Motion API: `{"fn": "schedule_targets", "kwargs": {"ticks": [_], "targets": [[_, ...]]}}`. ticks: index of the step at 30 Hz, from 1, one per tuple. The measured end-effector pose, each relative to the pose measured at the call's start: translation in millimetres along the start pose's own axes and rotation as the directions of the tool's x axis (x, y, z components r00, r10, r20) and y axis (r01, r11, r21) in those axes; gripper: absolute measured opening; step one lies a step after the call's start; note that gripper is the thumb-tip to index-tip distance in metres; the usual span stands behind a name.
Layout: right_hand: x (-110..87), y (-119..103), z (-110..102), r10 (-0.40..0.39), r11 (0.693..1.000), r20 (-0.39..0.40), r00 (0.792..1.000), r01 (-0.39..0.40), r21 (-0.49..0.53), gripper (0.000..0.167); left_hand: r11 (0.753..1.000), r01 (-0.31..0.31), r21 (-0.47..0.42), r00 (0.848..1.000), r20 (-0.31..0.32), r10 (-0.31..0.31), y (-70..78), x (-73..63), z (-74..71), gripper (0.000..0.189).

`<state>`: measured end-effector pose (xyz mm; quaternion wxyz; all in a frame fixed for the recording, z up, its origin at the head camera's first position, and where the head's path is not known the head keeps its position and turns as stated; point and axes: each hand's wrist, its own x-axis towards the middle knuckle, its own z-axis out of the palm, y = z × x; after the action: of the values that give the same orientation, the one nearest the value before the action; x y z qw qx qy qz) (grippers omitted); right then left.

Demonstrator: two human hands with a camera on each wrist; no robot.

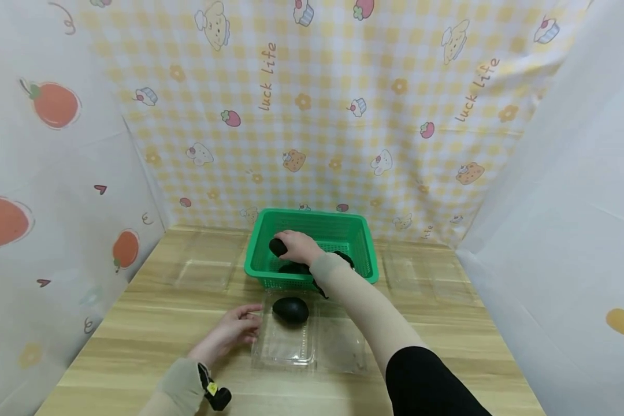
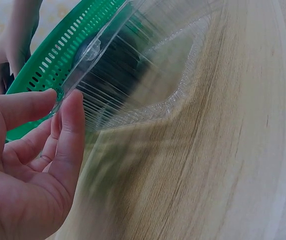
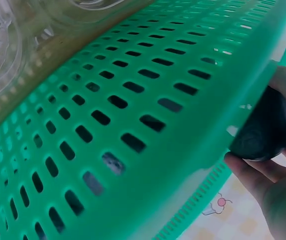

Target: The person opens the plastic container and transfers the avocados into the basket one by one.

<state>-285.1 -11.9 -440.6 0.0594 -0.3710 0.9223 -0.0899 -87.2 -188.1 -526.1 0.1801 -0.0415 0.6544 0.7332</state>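
My right hand (image 1: pixel 300 248) reaches into the green basket (image 1: pixel 312 215) and grips a dark avocado (image 1: pixel 278 247). In the right wrist view, the fingers and thumb curl round that avocado (image 3: pixel 270 125) by the basket's rim. Another dark shape (image 1: pixel 293 268) lies lower in the basket, partly hidden by the arm. In front of the basket stands an opened clear plastic container (image 1: pixel 283 346), with one avocado (image 1: pixel 291 310) in its far part. At its left edge is my left hand (image 1: pixel 234 329); in the left wrist view, thumb and finger pinch the container's rim (image 2: pixel 75 75).
The container's clear lid (image 1: pixel 341 346) lies folded out to its right. More clear plastic containers lie on the wooden table (image 1: pixel 135 346): one at back left (image 1: pixel 203 271), others at back right (image 1: pixel 411 277). Patterned cloth (image 1: pixel 322 138) hangs behind, with white sheets on both sides.
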Motion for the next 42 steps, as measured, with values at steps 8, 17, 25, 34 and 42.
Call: {"fn": "schedule_targets", "kwargs": {"ticks": [8, 17, 25, 34, 42], "targets": [[5.2, -2.0, 5.2, 0.034, 0.999, -0.022, 0.999, -0.034, 0.014, 0.064, 1.0, -0.007, -0.012, 1.0, 0.004, 0.007, 1.1, -1.5, -0.6, 0.055], [12.7, 0.6, 13.2, 0.036, 0.999, -0.025, 0.999, -0.035, 0.035, 0.063, 1.0, -0.009, -0.006, 1.0, -0.011, 0.009, 2.6, -1.1, -1.3, 0.054], [16.4, -0.3, 18.9, 0.023, 0.999, -0.01, 1.0, -0.022, 0.032, 0.064, 1.0, -0.011, -0.004, 1.0, -0.01, 0.011, 2.3, -0.1, -4.3, 0.054], [15.7, -0.9, 25.4, 0.021, 0.999, 0.004, 1.0, -0.021, 0.028, 0.064, 1.0, -0.019, -0.005, 1.0, -0.007, 0.019, -0.3, -1.3, -3.0, 0.054], [12.3, -0.6, 27.1, 0.037, 0.999, 0.008, 0.999, -0.037, 0.031, 0.063, 1.0, -0.019, -0.005, 1.0, 0.001, 0.019, -2.2, -1.0, -1.0, 0.054]]}}
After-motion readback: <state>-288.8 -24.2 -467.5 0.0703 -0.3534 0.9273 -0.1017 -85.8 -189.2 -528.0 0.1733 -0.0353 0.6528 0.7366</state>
